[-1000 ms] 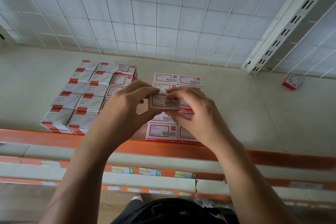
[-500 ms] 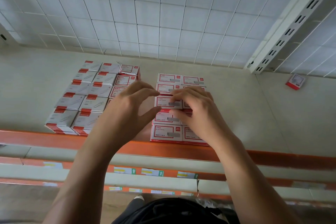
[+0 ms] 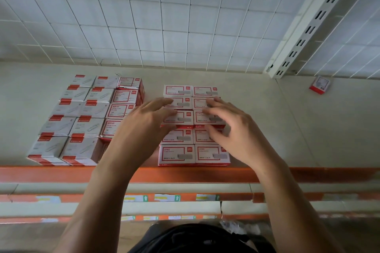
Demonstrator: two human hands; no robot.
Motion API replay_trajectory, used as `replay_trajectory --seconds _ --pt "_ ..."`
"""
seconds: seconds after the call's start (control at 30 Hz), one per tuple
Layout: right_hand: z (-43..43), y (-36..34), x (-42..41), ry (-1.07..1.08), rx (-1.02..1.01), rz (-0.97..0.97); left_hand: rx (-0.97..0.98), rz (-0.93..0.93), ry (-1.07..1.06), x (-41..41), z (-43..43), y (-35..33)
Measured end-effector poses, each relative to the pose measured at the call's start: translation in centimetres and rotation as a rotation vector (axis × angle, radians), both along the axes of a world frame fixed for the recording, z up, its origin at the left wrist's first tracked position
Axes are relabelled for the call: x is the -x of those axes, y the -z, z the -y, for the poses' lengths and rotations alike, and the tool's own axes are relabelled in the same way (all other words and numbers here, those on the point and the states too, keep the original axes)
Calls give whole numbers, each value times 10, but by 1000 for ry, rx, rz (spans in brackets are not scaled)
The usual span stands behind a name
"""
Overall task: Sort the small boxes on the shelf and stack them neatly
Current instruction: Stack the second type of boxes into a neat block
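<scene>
A block of small red-and-white staple boxes (image 3: 176,155) stands in two columns at the middle of the shelf (image 3: 287,129). The box just set down (image 3: 182,118) lies on the left column, third row from the front. My left hand (image 3: 144,129) hovers at its left side with fingers spread and fingertips near or on the boxes. Over the right column is my right hand (image 3: 230,129), fingers loosely spread and holding nothing. A larger block of paper-clip boxes (image 3: 67,125) fills the shelf's left part. One lone box (image 3: 319,85) lies far right near the back wall.
An orange beam (image 3: 308,174) runs along the shelf's front edge. A white slotted upright (image 3: 308,26) rises at the back right, before a white wire grid (image 3: 144,16). Lower shelf beams with labels (image 3: 166,198) show below.
Both hands carried a box forward, set it on the left column and let go. The fingers have opened and spread above the block.
</scene>
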State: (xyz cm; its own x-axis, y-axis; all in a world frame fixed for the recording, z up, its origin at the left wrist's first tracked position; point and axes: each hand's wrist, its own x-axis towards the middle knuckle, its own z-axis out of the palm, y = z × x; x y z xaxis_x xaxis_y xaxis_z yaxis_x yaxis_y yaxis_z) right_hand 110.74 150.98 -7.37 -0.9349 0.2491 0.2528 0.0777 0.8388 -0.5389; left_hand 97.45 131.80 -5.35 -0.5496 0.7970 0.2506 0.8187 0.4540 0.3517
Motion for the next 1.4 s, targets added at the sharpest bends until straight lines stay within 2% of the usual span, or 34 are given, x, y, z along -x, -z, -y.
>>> replay_trajectory --seconds 0.33,0.5,0.63,0.83,1.03,1.4 --pt "-9 -7 7 -16 -26 44 9 95 -10 0 -6 -1" --pt "-10 -8 7 -19 34 49 44 83 -13 -3 -14 -10" --pt "-22 -7 -5 54 66 -53 18 20 -10 -14 -38 -24" --pt "-73 -5 -50 252 24 -145 -6 9 123 -56 -109 -25" --pt "-129 -7 -102 419 20 -104 18 -5 238 -99 -180 -19" --pt "-237 2 -134 439 4 -130 41 43 239 -137 -264 3"
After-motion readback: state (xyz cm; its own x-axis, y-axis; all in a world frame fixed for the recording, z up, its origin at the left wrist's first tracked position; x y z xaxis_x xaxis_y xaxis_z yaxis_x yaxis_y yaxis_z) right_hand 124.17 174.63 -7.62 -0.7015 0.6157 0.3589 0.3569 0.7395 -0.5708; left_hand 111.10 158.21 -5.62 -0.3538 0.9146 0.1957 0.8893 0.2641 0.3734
